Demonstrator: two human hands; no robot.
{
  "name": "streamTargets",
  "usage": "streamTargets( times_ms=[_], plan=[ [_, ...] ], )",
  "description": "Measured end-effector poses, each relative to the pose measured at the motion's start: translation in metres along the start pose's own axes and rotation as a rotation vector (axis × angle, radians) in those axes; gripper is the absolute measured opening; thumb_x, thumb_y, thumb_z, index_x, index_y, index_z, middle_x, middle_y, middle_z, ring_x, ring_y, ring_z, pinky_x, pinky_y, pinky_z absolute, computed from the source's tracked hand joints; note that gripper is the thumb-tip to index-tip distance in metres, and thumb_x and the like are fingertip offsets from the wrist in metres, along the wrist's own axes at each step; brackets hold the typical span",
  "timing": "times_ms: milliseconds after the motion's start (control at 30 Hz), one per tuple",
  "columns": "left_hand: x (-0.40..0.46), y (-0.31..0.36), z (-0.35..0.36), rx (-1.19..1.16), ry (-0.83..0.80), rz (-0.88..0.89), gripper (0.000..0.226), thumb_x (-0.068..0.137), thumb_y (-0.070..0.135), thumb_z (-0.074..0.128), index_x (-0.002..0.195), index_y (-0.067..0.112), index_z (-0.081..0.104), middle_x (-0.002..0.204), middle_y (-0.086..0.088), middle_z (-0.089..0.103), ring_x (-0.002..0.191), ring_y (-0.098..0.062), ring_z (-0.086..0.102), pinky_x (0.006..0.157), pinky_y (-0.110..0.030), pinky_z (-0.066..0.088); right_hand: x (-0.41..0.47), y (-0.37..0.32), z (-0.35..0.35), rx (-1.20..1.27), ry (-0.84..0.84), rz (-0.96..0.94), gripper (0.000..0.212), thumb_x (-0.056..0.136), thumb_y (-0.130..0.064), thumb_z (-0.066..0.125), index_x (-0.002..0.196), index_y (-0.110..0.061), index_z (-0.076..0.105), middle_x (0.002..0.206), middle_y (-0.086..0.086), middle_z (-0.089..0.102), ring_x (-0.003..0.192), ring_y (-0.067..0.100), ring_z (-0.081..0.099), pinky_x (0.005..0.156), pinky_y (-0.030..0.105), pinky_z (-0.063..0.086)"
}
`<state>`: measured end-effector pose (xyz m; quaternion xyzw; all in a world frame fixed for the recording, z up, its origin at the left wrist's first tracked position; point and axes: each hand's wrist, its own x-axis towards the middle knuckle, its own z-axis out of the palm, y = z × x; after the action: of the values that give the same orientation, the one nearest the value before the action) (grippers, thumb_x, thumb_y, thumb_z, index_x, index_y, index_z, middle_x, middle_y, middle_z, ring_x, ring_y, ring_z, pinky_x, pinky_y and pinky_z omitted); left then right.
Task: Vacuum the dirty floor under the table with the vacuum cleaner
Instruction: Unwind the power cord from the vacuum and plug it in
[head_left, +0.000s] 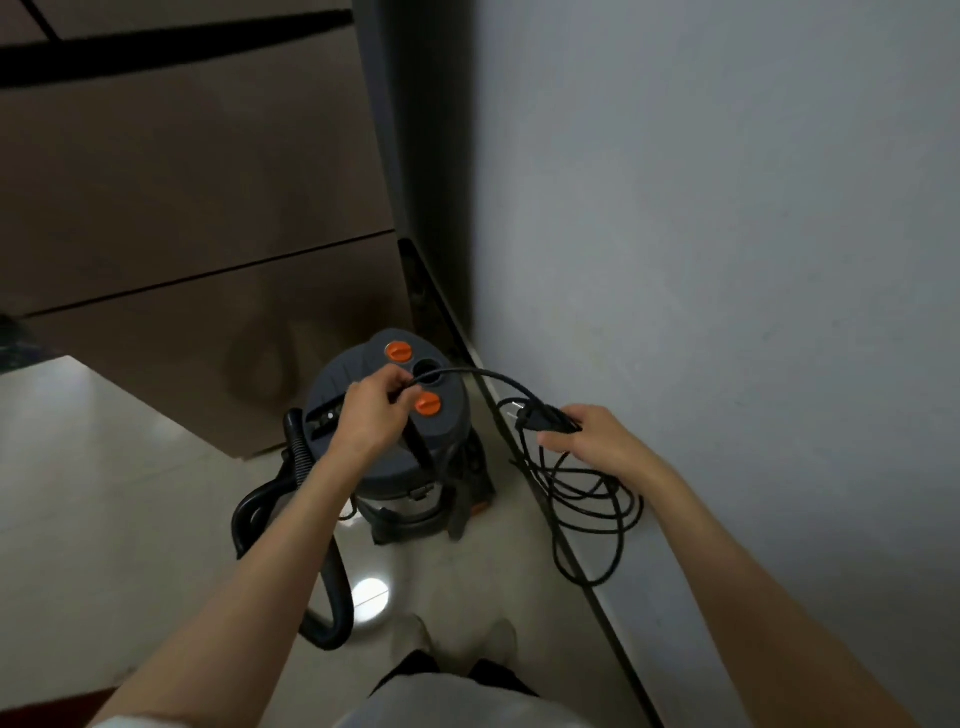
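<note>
A grey canister vacuum cleaner (400, 441) with two orange knobs and a steel drum stands on the pale tiled floor in a corner. Its black ribbed hose (291, 499) loops down its left side toward my feet. My left hand (371, 410) is over the vacuum's lid and pinches the black power cord (467, 373) between fingers and thumb. From there the cord arcs right to my right hand (597, 441), which grips the plug end, prongs pointing left. Several coils of cord (587, 499) hang below my right hand.
A grey wall (727, 260) runs close on the right with a dark skirting (587, 582) along its foot. Brown panelled furniture (182, 208) rises behind the vacuum. Pale tiled floor (104, 493) spreads to the left. My shoes (457, 644) stand just in front of the vacuum.
</note>
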<state>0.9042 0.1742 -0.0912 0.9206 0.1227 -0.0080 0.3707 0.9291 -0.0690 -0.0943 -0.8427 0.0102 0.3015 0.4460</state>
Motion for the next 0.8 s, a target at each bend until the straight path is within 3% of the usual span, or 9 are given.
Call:
streamTargets(
  times_ms=[167,233,333,433,500,567,633,700,800],
  plan=[
    [0.000,0.002,0.011,-0.029,-0.249,0.013,0.007,0.089,0.020,0.061,0.084,0.022,0.057,0.080,0.004,0.059,0.078,-0.011,0.054,0.064,-0.021,0.037,0.000,-0.006,-0.006,0.253,-0.079,0.108,0.048,0.096,-0.047,0.045,0.079,-0.007,0.064,0.073,0.010,0.056,0.066,0.018,0.049,0.068,0.029,0.039],
    [-0.001,0.007,0.015,-0.025,-0.379,0.061,0.017,0.088,0.021,0.063,0.076,0.029,0.054,0.076,0.009,0.057,0.074,-0.008,0.053,0.064,-0.019,0.038,0.000,-0.008,-0.008,0.459,-0.067,0.145,0.044,0.101,-0.041,0.039,0.083,-0.007,0.061,0.071,0.008,0.057,0.062,0.015,0.047,0.062,0.025,0.038],
    [-0.005,0.013,0.019,0.021,-0.570,0.106,0.014,0.087,0.021,0.063,0.078,0.030,0.056,0.082,0.010,0.057,0.078,-0.006,0.054,0.070,-0.019,0.040,0.004,-0.006,-0.010,0.554,-0.056,0.099,0.023,0.100,-0.021,0.047,0.083,-0.008,0.057,0.072,0.006,0.051,0.059,0.012,0.043,0.057,0.022,0.035],
    [-0.007,0.008,0.019,0.026,-0.598,0.097,0.012,0.088,0.019,0.061,0.082,0.029,0.057,0.084,0.010,0.059,0.081,-0.007,0.055,0.072,-0.019,0.041,0.011,-0.004,-0.006,0.343,0.031,0.054,0.007,0.091,-0.008,0.061,0.096,-0.004,0.059,0.071,0.003,0.044,0.059,0.011,0.041,0.059,0.023,0.038],
    [-0.006,0.004,0.015,0.004,-0.576,0.084,0.013,0.088,0.018,0.061,0.081,0.029,0.057,0.083,0.010,0.059,0.083,-0.009,0.056,0.074,-0.021,0.041,0.015,-0.005,-0.001,0.150,0.152,0.039,0.046,0.091,-0.013,0.063,0.133,-0.006,0.045,0.091,0.001,0.054,0.075,0.013,0.049,0.074,0.028,0.040],
    [-0.004,0.001,0.010,-0.004,-0.569,0.076,0.014,0.088,0.018,0.062,0.080,0.029,0.057,0.081,0.010,0.058,0.081,-0.008,0.055,0.075,-0.021,0.041,0.016,-0.008,0.001,0.034,0.259,-0.036,0.058,0.096,-0.017,0.054,0.148,-0.016,0.027,0.119,0.001,0.051,0.101,0.017,0.051,0.086,0.024,0.034],
    [-0.003,-0.002,0.007,-0.003,-0.568,0.072,0.012,0.088,0.019,0.062,0.080,0.028,0.058,0.083,0.009,0.059,0.082,-0.007,0.055,0.076,-0.022,0.042,0.017,-0.009,0.003,-0.101,0.304,-0.141,0.047,0.100,-0.020,0.046,0.145,-0.014,0.034,0.128,0.009,0.055,0.113,0.025,0.053,0.085,0.022,0.036],
    [-0.002,-0.005,0.004,-0.008,-0.569,0.064,0.012,0.087,0.021,0.063,0.079,0.029,0.059,0.083,0.008,0.060,0.081,-0.006,0.056,0.076,-0.022,0.042,0.020,-0.009,0.004,-0.226,0.315,-0.213,0.040,0.101,-0.021,0.044,0.140,-0.010,0.043,0.116,0.019,0.061,0.106,0.034,0.057,0.082,0.029,0.042],
    [0.000,-0.010,0.003,0.020,-0.611,0.041,0.012,0.086,0.023,0.063,0.077,0.028,0.059,0.080,0.008,0.060,0.077,-0.005,0.055,0.074,-0.022,0.041,0.021,-0.009,0.002,-0.340,0.310,-0.242,0.035,0.101,-0.021,0.042,0.133,-0.007,0.049,0.107,0.019,0.062,0.096,0.032,0.058,0.078,0.033,0.043]
  ],
)
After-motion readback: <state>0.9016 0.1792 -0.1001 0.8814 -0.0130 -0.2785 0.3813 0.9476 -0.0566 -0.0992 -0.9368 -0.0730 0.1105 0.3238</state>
